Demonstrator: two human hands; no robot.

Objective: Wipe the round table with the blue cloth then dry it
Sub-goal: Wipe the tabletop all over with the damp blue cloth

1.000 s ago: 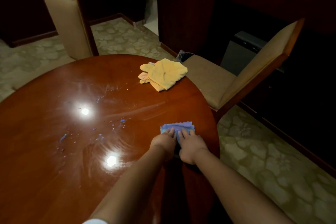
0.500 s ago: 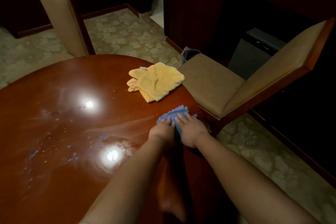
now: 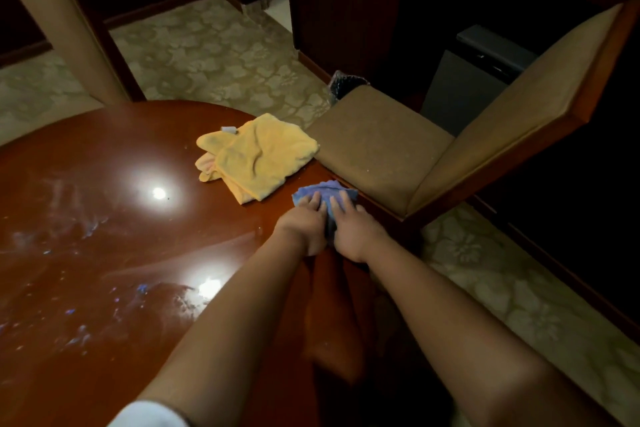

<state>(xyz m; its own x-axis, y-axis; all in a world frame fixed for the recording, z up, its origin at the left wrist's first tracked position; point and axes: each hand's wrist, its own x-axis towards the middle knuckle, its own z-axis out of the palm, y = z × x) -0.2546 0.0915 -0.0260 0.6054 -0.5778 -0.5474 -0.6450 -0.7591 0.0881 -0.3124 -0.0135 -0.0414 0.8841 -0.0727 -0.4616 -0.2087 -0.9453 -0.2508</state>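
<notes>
The round, glossy brown table (image 3: 104, 246) fills the left and centre of the head view, with wet streaks and bluish specks on its left half. A small blue cloth (image 3: 323, 191) lies at the table's right edge. My left hand (image 3: 306, 224) and my right hand (image 3: 351, 227) lie side by side on top of it, fingers extended and pressing it flat against the wood. Most of the cloth is hidden under the hands. A folded yellow cloth (image 3: 256, 156) sits on the table just beyond and left of the blue one.
A beige padded chair (image 3: 377, 149) with a wooden frame stands tight against the table's right edge, next to the hands. A second chair back (image 3: 59, 28) rises at the far left. A grey bin (image 3: 478, 76) stands behind the right chair. Patterned carpet surrounds the table.
Both hands have pushed the blue cloth away from me along the table's right edge, closer to the yellow cloth and the chair seat. The view has shifted right.
</notes>
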